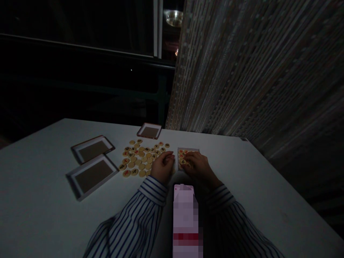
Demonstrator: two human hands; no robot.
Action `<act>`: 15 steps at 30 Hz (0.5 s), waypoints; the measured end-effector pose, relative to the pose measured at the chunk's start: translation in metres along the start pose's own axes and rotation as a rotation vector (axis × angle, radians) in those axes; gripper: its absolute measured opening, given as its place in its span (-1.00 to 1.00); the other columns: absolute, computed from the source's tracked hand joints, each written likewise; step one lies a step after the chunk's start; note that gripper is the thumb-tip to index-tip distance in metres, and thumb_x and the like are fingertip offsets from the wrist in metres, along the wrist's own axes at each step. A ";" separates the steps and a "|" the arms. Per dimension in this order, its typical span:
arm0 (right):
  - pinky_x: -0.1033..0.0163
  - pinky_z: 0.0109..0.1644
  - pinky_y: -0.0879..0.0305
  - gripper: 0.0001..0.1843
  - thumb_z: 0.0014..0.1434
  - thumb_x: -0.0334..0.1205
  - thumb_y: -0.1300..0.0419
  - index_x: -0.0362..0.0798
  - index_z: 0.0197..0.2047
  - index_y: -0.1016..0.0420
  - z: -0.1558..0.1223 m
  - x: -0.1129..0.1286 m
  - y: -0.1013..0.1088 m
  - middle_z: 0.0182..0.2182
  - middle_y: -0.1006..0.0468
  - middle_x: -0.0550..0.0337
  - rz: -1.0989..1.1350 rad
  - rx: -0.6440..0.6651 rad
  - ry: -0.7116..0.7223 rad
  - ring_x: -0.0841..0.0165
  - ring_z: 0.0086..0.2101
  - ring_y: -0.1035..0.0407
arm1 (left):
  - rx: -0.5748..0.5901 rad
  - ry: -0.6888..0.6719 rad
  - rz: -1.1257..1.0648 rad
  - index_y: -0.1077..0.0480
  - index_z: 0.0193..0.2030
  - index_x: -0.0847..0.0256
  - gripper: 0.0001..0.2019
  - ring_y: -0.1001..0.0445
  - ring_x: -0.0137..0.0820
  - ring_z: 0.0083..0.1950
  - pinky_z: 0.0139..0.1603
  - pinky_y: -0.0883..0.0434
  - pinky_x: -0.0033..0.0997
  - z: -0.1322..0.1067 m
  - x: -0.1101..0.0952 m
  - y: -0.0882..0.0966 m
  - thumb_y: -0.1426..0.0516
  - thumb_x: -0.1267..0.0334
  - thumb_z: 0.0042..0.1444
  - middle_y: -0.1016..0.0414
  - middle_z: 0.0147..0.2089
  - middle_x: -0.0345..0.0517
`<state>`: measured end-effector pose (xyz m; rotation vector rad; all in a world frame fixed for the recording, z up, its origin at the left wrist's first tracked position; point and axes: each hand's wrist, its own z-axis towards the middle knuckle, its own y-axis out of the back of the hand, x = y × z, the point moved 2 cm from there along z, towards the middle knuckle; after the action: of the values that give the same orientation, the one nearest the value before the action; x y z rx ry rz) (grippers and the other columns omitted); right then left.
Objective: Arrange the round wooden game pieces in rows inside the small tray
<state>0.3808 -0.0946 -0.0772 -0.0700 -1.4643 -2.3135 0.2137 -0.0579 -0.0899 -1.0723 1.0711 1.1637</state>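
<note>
Many round xiangqi pieces (141, 157), some with red or black characters and some blank side up, lie spread on the white table. At the right edge of the spread is my left hand (162, 167), fingers curled together; whatever they may hold is hidden. My right hand (200, 165) reaches over a small shallow box (178, 165) that has rows of pieces in it. Its fingertips are closed on a xiangqi piece (183, 162) with a dark character, low over the box. Part of the box is covered by this hand.
Two shallow box parts (92, 178) (80, 150) lie touching at the left, and a smaller tray (149, 126) sits at the back edge. A lit phone (185, 215) lies between my forearms. A string curtain (215, 71) hangs behind the table at the right. The room is dark.
</note>
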 end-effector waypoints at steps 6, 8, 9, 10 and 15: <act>0.04 -0.03 -0.19 -0.72 0.06 -0.07 -0.20 0.02 -0.17 -0.50 -0.001 -0.004 -0.004 -0.09 -0.49 0.08 -0.027 0.069 0.015 0.20 -0.06 -0.33 | 0.004 0.011 0.015 -0.46 -0.21 0.28 -0.71 -0.51 -0.38 -0.33 -0.29 -0.44 -0.42 -0.002 -0.001 -0.001 -0.19 0.19 -0.09 -0.55 -0.36 -0.07; 0.05 -0.04 -0.19 -0.71 0.08 -0.06 -0.18 0.01 -0.16 -0.49 -0.001 -0.005 -0.005 -0.08 -0.49 0.07 -0.030 0.076 0.025 0.21 -0.06 -0.33 | 0.011 -0.002 0.037 -0.46 -0.21 0.28 -0.72 -0.51 -0.38 -0.33 -0.29 -0.44 -0.42 -0.002 -0.001 -0.001 -0.18 0.19 -0.07 -0.55 -0.35 -0.07; 0.05 -0.04 -0.19 -0.71 0.08 -0.05 -0.17 0.02 -0.15 -0.49 -0.001 -0.005 -0.005 -0.08 -0.49 0.07 -0.033 0.078 0.027 0.20 -0.06 -0.32 | 0.010 -0.012 0.056 -0.46 -0.21 0.27 -0.73 -0.51 -0.38 -0.33 -0.29 -0.44 -0.42 -0.003 -0.002 -0.001 -0.17 0.19 -0.06 -0.55 -0.35 -0.07; 0.04 -0.04 -0.19 -0.71 0.08 -0.05 -0.17 0.02 -0.15 -0.49 -0.001 -0.006 -0.005 -0.08 -0.49 0.07 -0.037 0.078 0.027 0.20 -0.06 -0.32 | 0.010 -0.022 0.078 -0.46 -0.21 0.27 -0.73 -0.51 -0.38 -0.33 -0.28 -0.44 -0.41 -0.003 -0.003 0.000 -0.17 0.20 -0.05 -0.55 -0.36 -0.07; 0.03 -0.05 -0.18 -0.72 0.07 -0.07 -0.18 0.04 -0.15 -0.49 -0.002 -0.007 -0.008 -0.07 -0.49 0.09 -0.038 0.089 0.026 0.20 -0.05 -0.32 | 0.020 -0.059 0.153 -0.46 -0.21 0.28 -0.74 -0.50 -0.38 -0.33 -0.28 -0.43 -0.42 -0.004 -0.006 0.001 -0.15 0.20 -0.03 -0.55 -0.35 -0.06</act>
<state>0.3849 -0.0912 -0.0862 0.0128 -1.5660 -2.2672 0.2122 -0.0630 -0.0844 -0.9478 1.1318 1.2954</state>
